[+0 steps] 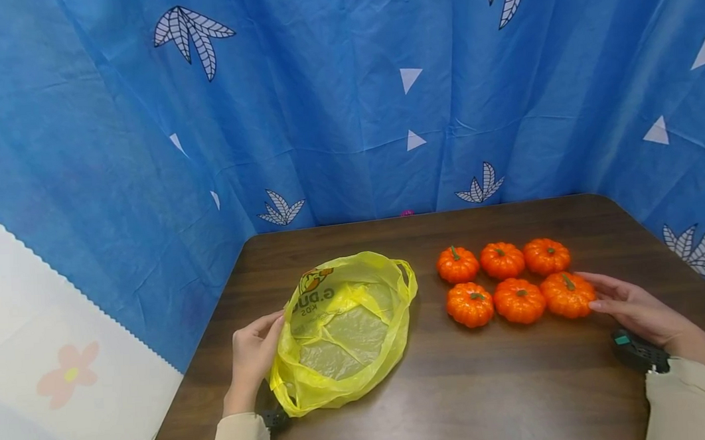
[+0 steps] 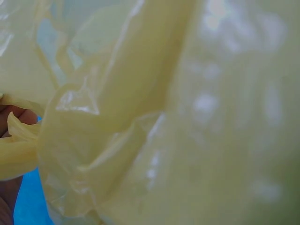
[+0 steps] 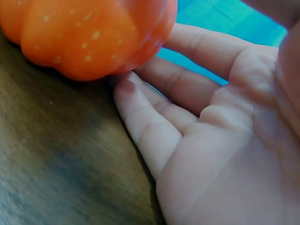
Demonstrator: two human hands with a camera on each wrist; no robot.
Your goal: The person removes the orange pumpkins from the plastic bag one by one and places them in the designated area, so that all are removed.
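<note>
On the left, a yellow see-through plastic bag (image 1: 401, 317) stands with its mouth spread wide, a printed logo inside and a loop handle at each end. My left hand (image 1: 253, 355) pinches its left rim between thumb and fingers. The bag's film (image 2: 140, 140) fills most of the left wrist view and hides much of that hand. At the right, my right hand (image 1: 647, 307) holds the side of the front-right orange pumpkin (image 1: 568, 295), thumb in front and fingers behind. In the right wrist view the fingers reach around the low side of the pumpkin (image 3: 89, 37).
Several more small orange pumpkins (image 1: 519, 301) with green stems sit in two close rows beside the held one. All stand on a dark wooden table (image 1: 457, 387). A blue patterned curtain (image 1: 346, 101) hangs behind it, and a white cloth (image 1: 48, 342) is at the left.
</note>
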